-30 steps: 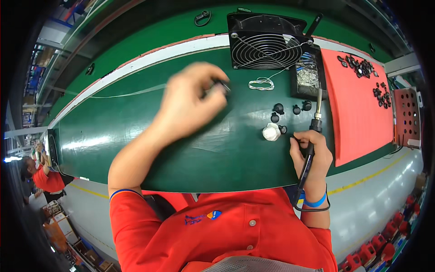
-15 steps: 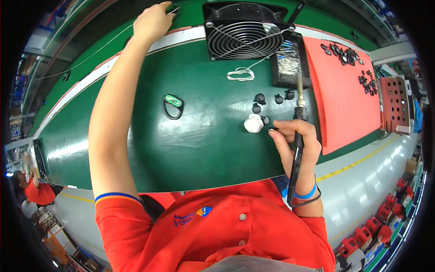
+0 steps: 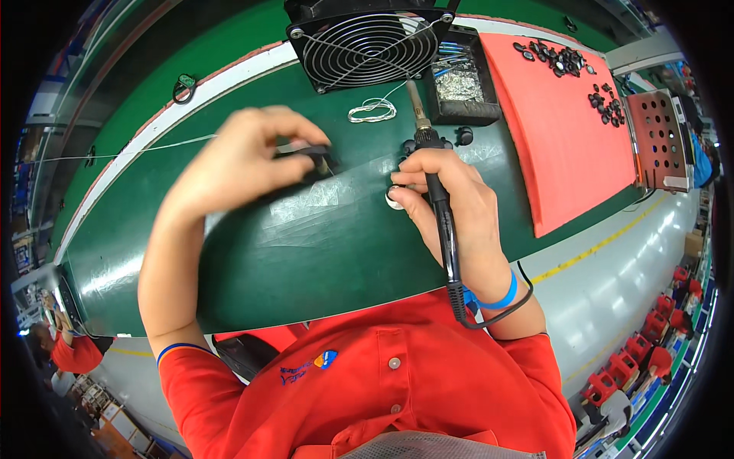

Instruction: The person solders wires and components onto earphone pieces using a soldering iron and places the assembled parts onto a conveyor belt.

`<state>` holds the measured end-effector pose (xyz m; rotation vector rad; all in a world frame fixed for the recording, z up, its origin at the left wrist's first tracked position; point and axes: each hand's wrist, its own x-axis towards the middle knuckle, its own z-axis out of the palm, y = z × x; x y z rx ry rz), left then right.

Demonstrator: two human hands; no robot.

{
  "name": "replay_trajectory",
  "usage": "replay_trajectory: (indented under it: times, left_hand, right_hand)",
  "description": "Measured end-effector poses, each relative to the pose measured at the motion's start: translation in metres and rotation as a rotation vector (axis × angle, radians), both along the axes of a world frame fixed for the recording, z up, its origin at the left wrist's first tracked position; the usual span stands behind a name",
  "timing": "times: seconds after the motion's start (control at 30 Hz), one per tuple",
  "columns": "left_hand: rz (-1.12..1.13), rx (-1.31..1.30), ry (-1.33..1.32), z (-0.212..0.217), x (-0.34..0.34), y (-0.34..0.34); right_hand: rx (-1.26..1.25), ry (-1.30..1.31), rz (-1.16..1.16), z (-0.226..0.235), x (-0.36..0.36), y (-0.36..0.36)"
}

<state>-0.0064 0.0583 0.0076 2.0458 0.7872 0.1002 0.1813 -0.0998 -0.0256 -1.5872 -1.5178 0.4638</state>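
One green table (image 3: 336,252) carries nearly everything. Next in size, a pink sheet (image 3: 527,161) lies on its right side, bearing two loose groups of small black parts: a thick upper cluster (image 3: 562,60) and a thinner lower one (image 3: 606,107). A black fan (image 3: 367,50) with a wire grille stands at the far side of the table. Past the sheet's right edge sits a metal rack (image 3: 665,164) pierced with rows of round holes; what it holds, if anything, cannot be told.

The left hand (image 3: 256,149), blurred, is over the table with its fingers closed around a dark part (image 3: 315,161), whose details are smeared. The right hand (image 3: 468,203) grasps a soldering iron (image 3: 447,237), tip pointing away toward the fan, its cord looping by the wrist.

Between fan and sheet is an open black box (image 3: 470,116). Inside lie crumpled silvery material (image 3: 462,83) and, at its far end, several slim blue-coloured tools (image 3: 451,50).

A coil of pale wire (image 3: 372,111) rests in front of the fan. Near the box's front wall is a black cap (image 3: 464,136); others are half hidden behind the iron. Smallest, a white piece (image 3: 394,202) shows at the right thumb, mostly covered.
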Motion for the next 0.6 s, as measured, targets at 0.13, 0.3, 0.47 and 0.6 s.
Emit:
replay_trajectory:
  times: [0.13,0.3,0.47,0.6]
  left_hand:
    - [-0.095,0.051,0.059,-0.008,0.01,-0.021]
    - [-0.047,0.237,-0.035,-0.004,0.011,-0.027]
    - [-0.003,0.069,-0.154,-0.002,0.012,-0.044]
    - [0.064,-0.078,-0.355,-0.026,0.015,-0.06]
  right_hand:
    - [0.031,-0.005,0.007,-0.001,-0.001,0.0]
    - [0.217,-0.13,0.034,-0.011,0.011,-0.005]
    - [0.246,0.042,0.102,-0.019,0.018,-0.033]
    - [0.278,0.047,0.1,-0.031,0.019,-0.047]
